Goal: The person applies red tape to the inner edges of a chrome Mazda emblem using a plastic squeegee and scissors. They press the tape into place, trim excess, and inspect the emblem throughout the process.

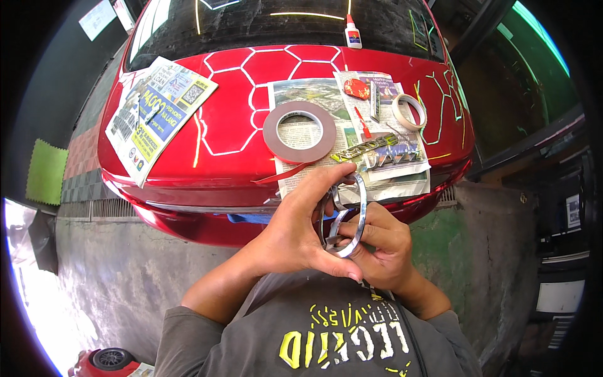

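Observation:
A chrome oval car emblem [363, 210] is held in front of my chest, just short of the red car's rear edge. My left hand [306, 229] wraps round its left side, thumb below and fingers above. At the emblem's lower right, my right hand [384, 248] has its fingers curled in against the inner bars; those fingertips are partly hidden. Beyond my left hand lies a big roll of double-sided tape [271, 133] with a red liner tail [284, 174] hanging loose. Chrome letter badges [392, 158] and a yellowish chrome badge [364, 148] rest on newspaper [304, 92].
The red car lid [169, 160] carries reflected hexagon lights. On it are a masking tape roll [396, 112], a small red cutter [362, 121], a crumpled red piece [357, 88] and a folded newspaper [164, 113]. A white glue bottle [353, 36] stands by the rear window.

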`<action>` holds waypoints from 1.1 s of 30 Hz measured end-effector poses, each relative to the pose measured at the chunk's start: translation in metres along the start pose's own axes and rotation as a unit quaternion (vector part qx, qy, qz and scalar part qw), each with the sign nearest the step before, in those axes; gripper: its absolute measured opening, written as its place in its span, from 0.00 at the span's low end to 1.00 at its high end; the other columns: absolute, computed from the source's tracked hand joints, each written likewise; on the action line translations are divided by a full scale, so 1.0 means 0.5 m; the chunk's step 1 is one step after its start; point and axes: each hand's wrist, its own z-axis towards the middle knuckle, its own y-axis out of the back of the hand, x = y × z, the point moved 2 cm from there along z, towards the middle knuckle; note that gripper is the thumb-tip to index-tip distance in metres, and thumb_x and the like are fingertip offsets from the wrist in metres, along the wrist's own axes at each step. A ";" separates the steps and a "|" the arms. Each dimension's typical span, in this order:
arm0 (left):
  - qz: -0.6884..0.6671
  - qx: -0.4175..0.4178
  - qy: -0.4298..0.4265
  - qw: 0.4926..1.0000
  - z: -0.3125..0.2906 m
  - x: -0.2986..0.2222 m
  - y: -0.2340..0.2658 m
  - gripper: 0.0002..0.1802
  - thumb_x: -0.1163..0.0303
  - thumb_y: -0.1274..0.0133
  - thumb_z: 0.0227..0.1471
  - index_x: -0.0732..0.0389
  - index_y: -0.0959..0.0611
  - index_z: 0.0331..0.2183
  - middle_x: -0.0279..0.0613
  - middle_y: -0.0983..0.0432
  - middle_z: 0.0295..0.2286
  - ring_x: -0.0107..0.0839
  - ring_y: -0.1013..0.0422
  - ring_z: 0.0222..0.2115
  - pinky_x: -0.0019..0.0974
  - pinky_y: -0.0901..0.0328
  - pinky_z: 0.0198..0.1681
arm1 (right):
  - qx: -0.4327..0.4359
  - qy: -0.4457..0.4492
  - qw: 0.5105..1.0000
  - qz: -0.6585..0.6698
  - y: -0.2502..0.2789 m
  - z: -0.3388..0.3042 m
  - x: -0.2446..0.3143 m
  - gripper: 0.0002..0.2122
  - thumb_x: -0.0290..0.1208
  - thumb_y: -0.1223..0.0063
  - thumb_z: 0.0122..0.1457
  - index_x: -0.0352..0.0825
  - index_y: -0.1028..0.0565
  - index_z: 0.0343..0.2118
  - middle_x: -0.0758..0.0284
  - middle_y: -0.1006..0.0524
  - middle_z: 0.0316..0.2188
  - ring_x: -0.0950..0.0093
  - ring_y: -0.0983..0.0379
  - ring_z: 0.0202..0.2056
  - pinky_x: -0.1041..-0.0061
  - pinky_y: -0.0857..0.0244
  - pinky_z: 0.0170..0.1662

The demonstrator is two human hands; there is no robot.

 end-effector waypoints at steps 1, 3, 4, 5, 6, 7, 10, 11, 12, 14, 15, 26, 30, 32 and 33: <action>0.006 -0.002 -0.005 1.000 0.001 0.001 -0.001 0.79 0.40 0.15 0.17 0.67 0.35 0.67 0.42 0.31 0.53 0.31 0.32 0.54 0.38 0.36 0.59 | 0.005 0.005 1.000 -0.006 0.001 0.003 0.000 0.10 0.22 0.30 0.53 0.32 0.15 0.39 0.65 0.17 0.33 0.67 0.23 0.31 0.70 0.29 0.36; 0.018 -0.005 -0.015 1.000 0.001 0.003 -0.001 0.79 0.40 0.15 0.18 0.67 0.34 0.66 0.44 0.30 0.53 0.33 0.32 0.55 0.39 0.37 0.59 | 0.010 0.008 1.000 -0.011 0.003 0.007 -0.001 0.11 0.22 0.30 0.53 0.32 0.15 0.39 0.65 0.16 0.33 0.66 0.23 0.30 0.70 0.29 0.36; 0.032 -0.005 -0.010 0.999 0.001 0.003 -0.002 0.78 0.40 0.15 0.18 0.67 0.34 0.66 0.45 0.30 0.54 0.33 0.32 0.55 0.39 0.37 0.59 | 0.010 0.006 1.000 -0.010 0.004 0.008 -0.002 0.10 0.22 0.30 0.53 0.32 0.15 0.39 0.64 0.16 0.32 0.66 0.23 0.30 0.69 0.29 0.36; 0.046 -0.004 -0.005 0.999 0.000 0.002 -0.003 0.78 0.40 0.15 0.18 0.67 0.34 0.66 0.46 0.30 0.54 0.34 0.32 0.55 0.39 0.37 0.60 | 0.011 0.004 1.000 -0.010 0.005 0.008 -0.003 0.10 0.22 0.30 0.53 0.31 0.15 0.39 0.64 0.16 0.32 0.65 0.23 0.30 0.69 0.29 0.36; 0.060 -0.004 0.000 0.998 -0.001 0.001 -0.002 0.78 0.40 0.15 0.18 0.68 0.34 0.66 0.46 0.30 0.54 0.35 0.32 0.56 0.39 0.37 0.60 | 0.011 -0.001 1.000 -0.007 0.005 0.010 -0.002 0.10 0.23 0.30 0.53 0.32 0.15 0.39 0.64 0.16 0.32 0.66 0.23 0.30 0.69 0.29 0.36; 0.059 -0.002 0.005 0.998 0.000 -0.001 -0.001 0.78 0.40 0.15 0.17 0.68 0.34 0.66 0.47 0.30 0.54 0.35 0.31 0.56 0.39 0.37 0.60 | 0.011 -0.007 1.000 -0.005 0.004 0.011 -0.002 0.10 0.23 0.30 0.53 0.32 0.15 0.39 0.65 0.16 0.31 0.66 0.23 0.30 0.69 0.29 0.36; 0.057 0.000 0.000 0.998 0.002 -0.007 0.005 0.76 0.41 0.15 0.19 0.68 0.33 0.65 0.49 0.30 0.54 0.39 0.31 0.56 0.41 0.36 0.59 | 0.019 -0.013 1.000 -0.007 0.008 0.011 -0.001 0.10 0.23 0.31 0.53 0.32 0.15 0.40 0.65 0.16 0.31 0.66 0.23 0.30 0.69 0.29 0.35; 0.056 -0.003 -0.014 0.998 0.003 -0.008 0.006 0.74 0.42 0.16 0.21 0.69 0.33 0.65 0.51 0.29 0.54 0.42 0.31 0.56 0.42 0.35 0.58 | 0.023 -0.013 1.000 -0.009 0.011 0.010 -0.001 0.11 0.23 0.31 0.53 0.32 0.15 0.40 0.65 0.16 0.31 0.66 0.23 0.30 0.69 0.29 0.35; 0.055 -0.008 -0.029 0.998 0.004 -0.009 0.006 0.73 0.43 0.16 0.23 0.69 0.33 0.65 0.52 0.29 0.54 0.45 0.31 0.56 0.43 0.35 0.57 | 0.027 -0.018 0.999 -0.008 0.013 0.009 0.000 0.11 0.22 0.31 0.53 0.32 0.15 0.40 0.65 0.16 0.31 0.66 0.23 0.30 0.69 0.29 0.35; 0.045 -0.009 -0.023 0.999 0.004 -0.008 0.007 0.73 0.43 0.16 0.23 0.69 0.33 0.64 0.52 0.29 0.54 0.44 0.31 0.56 0.42 0.34 0.56 | 0.035 -0.027 0.999 -0.006 0.016 0.008 0.002 0.11 0.22 0.31 0.53 0.32 0.15 0.40 0.65 0.16 0.31 0.66 0.23 0.30 0.69 0.29 0.35; 0.039 -0.008 -0.021 0.999 0.005 -0.007 0.006 0.73 0.43 0.16 0.23 0.69 0.33 0.64 0.52 0.29 0.54 0.44 0.31 0.55 0.42 0.34 0.56 | 0.036 -0.026 0.999 -0.005 0.017 0.008 0.002 0.11 0.21 0.31 0.53 0.32 0.15 0.40 0.64 0.16 0.31 0.66 0.23 0.30 0.69 0.29 0.35; 0.020 0.006 0.020 1.000 0.005 -0.003 -0.003 0.75 0.41 0.16 0.22 0.69 0.34 0.65 0.52 0.29 0.55 0.43 0.30 0.56 0.43 0.35 0.58 | 0.032 -0.040 0.998 0.019 0.015 0.007 -0.012 0.09 0.20 0.31 0.52 0.30 0.16 0.36 0.63 0.16 0.31 0.66 0.22 0.30 0.68 0.28 0.34; 0.005 -0.002 -0.006 1.000 0.007 0.009 0.000 0.75 0.41 0.16 0.21 0.69 0.33 0.65 0.52 0.29 0.55 0.43 0.31 0.57 0.43 0.37 0.61 | 0.045 -0.055 0.997 0.030 0.019 -0.009 -0.015 0.08 0.21 0.30 0.52 0.30 0.16 0.36 0.64 0.16 0.30 0.67 0.22 0.30 0.70 0.28 0.34; 0.003 -0.001 0.002 1.000 0.009 0.005 -0.004 0.75 0.41 0.16 0.21 0.69 0.33 0.65 0.53 0.29 0.55 0.43 0.31 0.58 0.43 0.37 0.61 | 0.043 -0.057 0.997 0.028 0.018 -0.009 -0.013 0.09 0.21 0.30 0.53 0.30 0.16 0.37 0.65 0.16 0.30 0.68 0.23 0.30 0.70 0.28 0.34; 0.004 0.000 0.006 1.000 0.009 0.003 -0.004 0.75 0.41 0.16 0.21 0.69 0.33 0.65 0.53 0.29 0.55 0.43 0.31 0.58 0.44 0.37 0.61 | 0.032 -0.060 0.997 0.032 0.016 -0.007 -0.011 0.09 0.21 0.30 0.53 0.30 0.16 0.37 0.65 0.16 0.30 0.68 0.23 0.30 0.70 0.28 0.34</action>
